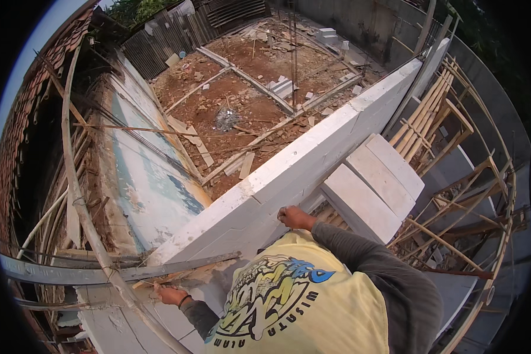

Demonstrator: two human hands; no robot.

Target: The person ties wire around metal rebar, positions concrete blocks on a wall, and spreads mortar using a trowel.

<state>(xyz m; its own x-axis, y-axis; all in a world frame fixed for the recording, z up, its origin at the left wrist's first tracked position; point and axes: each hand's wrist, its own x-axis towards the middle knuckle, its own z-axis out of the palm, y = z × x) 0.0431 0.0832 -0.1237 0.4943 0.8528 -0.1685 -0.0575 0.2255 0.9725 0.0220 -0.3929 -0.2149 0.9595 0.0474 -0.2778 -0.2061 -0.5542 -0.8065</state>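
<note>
head view: left hand (172, 295), lower left, curled below a grey metal strip (71, 274); right hand (297, 218), centre, loosely clenched beside the white wall (283, 189); what either grasps cannot be told. seemingly wall work, next calling for steady hands.

There were one left hand (171, 295), one right hand (295, 218), three near white building blocks (381, 183), one long white block wall (330, 141), two metal strips (94, 274), one dark wristband (184, 300), one tiled roof (19, 147) and, blurred by distance, perhaps two block piles (283, 88).
</note>
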